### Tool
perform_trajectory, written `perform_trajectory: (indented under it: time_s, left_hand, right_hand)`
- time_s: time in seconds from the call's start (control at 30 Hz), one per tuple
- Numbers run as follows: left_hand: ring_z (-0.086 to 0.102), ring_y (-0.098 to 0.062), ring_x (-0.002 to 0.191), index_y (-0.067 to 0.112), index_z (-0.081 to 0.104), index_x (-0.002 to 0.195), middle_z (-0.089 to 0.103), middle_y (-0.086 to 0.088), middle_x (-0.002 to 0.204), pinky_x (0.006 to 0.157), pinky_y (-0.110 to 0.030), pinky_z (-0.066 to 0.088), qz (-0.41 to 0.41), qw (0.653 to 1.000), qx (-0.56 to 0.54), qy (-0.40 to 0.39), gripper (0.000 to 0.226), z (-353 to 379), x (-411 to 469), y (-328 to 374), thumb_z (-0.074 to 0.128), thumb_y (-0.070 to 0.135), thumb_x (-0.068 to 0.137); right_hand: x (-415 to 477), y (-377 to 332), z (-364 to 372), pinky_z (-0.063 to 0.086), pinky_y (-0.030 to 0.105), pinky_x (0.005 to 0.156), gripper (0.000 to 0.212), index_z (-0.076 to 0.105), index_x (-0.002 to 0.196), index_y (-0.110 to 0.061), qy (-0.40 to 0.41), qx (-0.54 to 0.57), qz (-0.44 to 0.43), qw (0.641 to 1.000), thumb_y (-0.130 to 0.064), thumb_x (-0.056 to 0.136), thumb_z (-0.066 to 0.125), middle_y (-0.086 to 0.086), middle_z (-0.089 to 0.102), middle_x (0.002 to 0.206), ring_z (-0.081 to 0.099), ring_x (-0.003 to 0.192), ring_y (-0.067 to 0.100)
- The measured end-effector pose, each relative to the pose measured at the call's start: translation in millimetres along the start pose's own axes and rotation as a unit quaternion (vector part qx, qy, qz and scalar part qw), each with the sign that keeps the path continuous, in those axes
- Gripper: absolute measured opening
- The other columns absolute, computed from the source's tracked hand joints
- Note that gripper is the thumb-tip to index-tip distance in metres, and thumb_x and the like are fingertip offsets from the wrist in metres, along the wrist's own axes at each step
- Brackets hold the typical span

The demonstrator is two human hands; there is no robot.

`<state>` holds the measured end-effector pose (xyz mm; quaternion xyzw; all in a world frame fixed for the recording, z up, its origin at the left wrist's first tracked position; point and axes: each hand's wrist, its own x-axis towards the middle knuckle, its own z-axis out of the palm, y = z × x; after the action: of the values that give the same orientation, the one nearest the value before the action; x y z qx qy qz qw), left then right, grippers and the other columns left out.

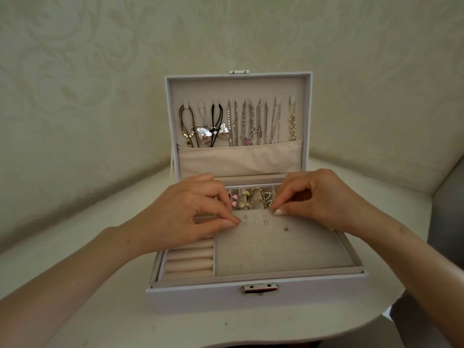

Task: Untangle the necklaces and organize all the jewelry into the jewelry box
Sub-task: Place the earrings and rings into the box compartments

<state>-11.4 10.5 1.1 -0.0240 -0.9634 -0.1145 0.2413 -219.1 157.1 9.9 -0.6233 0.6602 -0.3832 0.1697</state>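
Observation:
A white jewelry box stands open on the table. Several necklaces hang from hooks inside its lid, above a fabric pocket. A grey perforated earring pad lies in the tray, with several small stud earrings set in its far rows. My left hand pinches the pad's far left corner. My right hand pinches its far right edge. Behind the pad, rings and pearl pieces sit in small compartments. Cream ring rolls fill the tray's left side.
The box sits on a white table against a patterned cream wall. A metal clasp sits on the box's front. A grey seat edge is at the right.

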Motion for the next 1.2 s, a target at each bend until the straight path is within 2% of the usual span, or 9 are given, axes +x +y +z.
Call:
perform_trajectory:
  time_s: [0.2,0.3,0.43,0.5,0.57,0.63,0.87,1.07,1.2]
  left_hand:
    - [0.045,0.003,0.084,0.023,0.077,0.091,0.063,0.012,0.091,0.073,-0.023,0.038,0.023,0.999,0.036,-0.013,0.026,-2.8,-1.4,3.4,0.054,0.037,0.091]
    - [0.046,0.001,0.084,0.024,0.076,0.093,0.063,0.013,0.092,0.071,-0.026,0.04,0.026,0.999,0.039,-0.015,0.028,-3.8,-3.6,4.2,0.052,0.037,0.092]
    - [0.055,-0.004,0.086,0.021,0.075,0.094,0.065,0.011,0.094,0.073,-0.032,0.045,0.014,1.0,0.012,0.001,0.026,-4.4,-5.3,5.0,0.055,0.036,0.091]
    - [0.055,-0.003,0.087,0.021,0.072,0.094,0.064,0.013,0.093,0.075,-0.031,0.045,-0.004,1.0,0.002,0.004,0.025,-5.0,-5.2,5.3,0.058,0.04,0.088]
    - [0.048,0.006,0.085,0.025,0.067,0.091,0.06,0.018,0.089,0.075,-0.022,0.041,-0.025,1.0,0.002,0.0,0.024,-6.2,-5.4,4.9,0.061,0.047,0.083]
    - [0.045,0.008,0.082,0.031,0.062,0.087,0.056,0.021,0.086,0.071,-0.015,0.037,-0.047,0.999,0.011,-0.004,0.026,-6.7,-5.8,3.2,0.062,0.055,0.077]
    - [0.049,-0.004,0.078,0.032,0.059,0.077,0.056,0.019,0.08,0.068,-0.023,0.04,-0.067,0.998,-0.015,-0.012,0.026,-2.7,-4.6,-0.9,0.063,0.058,0.072]
    - [0.048,-0.001,0.079,0.037,0.057,0.079,0.057,0.018,0.08,0.068,-0.019,0.039,-0.058,0.998,-0.019,-0.02,0.017,-2.5,-3.1,-0.8,0.061,0.053,0.076]
    - [0.051,-0.002,0.083,0.035,0.061,0.084,0.058,0.019,0.083,0.071,-0.023,0.042,-0.052,0.998,-0.027,-0.018,0.017,-1.4,-3.1,-0.7,0.062,0.051,0.077]
  right_hand:
    - [0.2,1.7,0.7,0.053,0.026,0.073,0.018,0.075,0.071,-0.023,0.01,-0.02,-0.029,0.999,-0.005,0.069,0.08,-0.004,0.07,0.076,0.065,0.072,0.01]
    - [-1.6,2.3,0.7,0.053,0.026,0.074,0.015,0.076,0.074,-0.019,0.001,-0.027,-0.055,0.998,-0.005,0.071,0.08,-0.004,0.07,0.078,0.065,0.074,0.01]
    - [-4.0,2.6,6.9,0.048,0.012,0.069,0.014,0.076,0.078,-0.017,0.009,-0.05,-0.116,0.992,-0.004,0.073,0.078,-0.004,0.07,0.08,0.064,0.074,0.007]
    - [-4.6,2.4,7.8,0.046,0.01,0.069,0.016,0.076,0.079,-0.018,0.009,-0.046,-0.125,0.991,-0.003,0.073,0.078,-0.005,0.069,0.079,0.064,0.074,0.006]
    - [-4.2,2.3,7.1,0.048,0.013,0.069,0.021,0.074,0.08,-0.022,0.005,-0.035,-0.111,0.993,-0.003,0.073,0.077,-0.008,0.068,0.077,0.063,0.073,0.006]
    - [-4.2,2.2,6.1,0.05,0.018,0.07,0.028,0.071,0.084,-0.027,-0.001,-0.009,-0.08,0.997,-0.002,0.073,0.077,-0.008,0.068,0.076,0.063,0.073,0.008]
    - [-7.6,2.0,6.1,0.052,0.023,0.076,0.038,0.067,0.095,-0.026,0.006,0.014,-0.061,0.998,0.002,0.071,0.077,-0.005,0.07,0.079,0.065,0.074,0.011]
    - [-8.6,0.6,6.1,0.05,0.019,0.075,0.039,0.066,0.095,-0.028,0.011,0.01,-0.059,0.998,0.0,0.071,0.078,-0.008,0.07,0.078,0.064,0.073,0.008]
    - [-6.9,-0.4,6.2,0.052,0.025,0.076,0.034,0.07,0.092,-0.028,0.019,0.008,-0.053,0.998,-0.001,0.072,0.078,-0.007,0.069,0.078,0.064,0.074,0.009]
